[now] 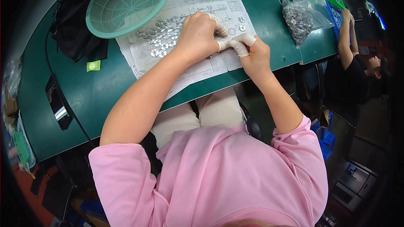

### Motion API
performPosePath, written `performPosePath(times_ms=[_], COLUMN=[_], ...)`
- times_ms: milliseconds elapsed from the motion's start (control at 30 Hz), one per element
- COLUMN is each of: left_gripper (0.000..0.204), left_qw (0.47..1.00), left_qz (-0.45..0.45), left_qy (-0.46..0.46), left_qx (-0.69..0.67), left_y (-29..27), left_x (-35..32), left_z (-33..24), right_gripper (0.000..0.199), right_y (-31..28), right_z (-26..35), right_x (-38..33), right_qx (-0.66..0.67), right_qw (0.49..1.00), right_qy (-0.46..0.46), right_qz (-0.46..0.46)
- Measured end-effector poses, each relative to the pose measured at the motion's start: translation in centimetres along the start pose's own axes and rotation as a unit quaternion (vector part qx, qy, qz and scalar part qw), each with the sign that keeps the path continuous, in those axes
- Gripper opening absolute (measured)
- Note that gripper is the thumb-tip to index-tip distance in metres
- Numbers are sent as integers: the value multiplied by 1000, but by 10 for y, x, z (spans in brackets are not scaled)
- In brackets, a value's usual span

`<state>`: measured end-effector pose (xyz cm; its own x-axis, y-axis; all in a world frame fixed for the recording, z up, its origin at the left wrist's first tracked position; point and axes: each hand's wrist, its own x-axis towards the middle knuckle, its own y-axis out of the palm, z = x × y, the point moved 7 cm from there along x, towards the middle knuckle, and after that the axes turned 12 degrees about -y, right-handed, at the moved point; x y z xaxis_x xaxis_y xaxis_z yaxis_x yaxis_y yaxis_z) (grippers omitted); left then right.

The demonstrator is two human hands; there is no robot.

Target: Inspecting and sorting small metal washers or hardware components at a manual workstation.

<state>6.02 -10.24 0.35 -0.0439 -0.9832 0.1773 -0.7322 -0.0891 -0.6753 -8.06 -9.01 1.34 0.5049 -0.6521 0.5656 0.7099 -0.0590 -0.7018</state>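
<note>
- Rings [165, 36]: silvery, round metal pieces with a central opening, lying on the printed sheet [227, 63].
- Main group: loosely scattered to the left of the left hand [198, 35], spaced unevenly, some close together.
- Outlying rings [242, 28]: a few, well apart from the main group, just beyond the right hand [256, 56].
- Between the fingertips: any piece is hidden.

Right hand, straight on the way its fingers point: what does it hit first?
Likely the left hand, at its white-covered thumb, just ahead of the right hand. Contact or a slight gap: depth is unclear.
</note>
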Motion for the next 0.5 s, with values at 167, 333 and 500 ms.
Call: performPosePath(times_ms=[167, 333, 500], left_gripper=[25, 25, 24], left_qw=[1000, 1000, 1000], left_qz=[8, 7, 8], left_qy=[-6, -1, -10], left_qx=[1, 1, -4], left_y=[1, 1, 0], left_x=[-1, -1, -1], left_z=[0, -1, -1], right_gripper=[11, 15, 9], right_y=[1, 0, -5], right_z=[-1, -8, -9], right_x=[-1, -5, 1], right_qx=[8, 79, 136], right_qw=[1000, 995, 985], right_qy=[7, 67, 104], right_qz=[-15, -6, 29])
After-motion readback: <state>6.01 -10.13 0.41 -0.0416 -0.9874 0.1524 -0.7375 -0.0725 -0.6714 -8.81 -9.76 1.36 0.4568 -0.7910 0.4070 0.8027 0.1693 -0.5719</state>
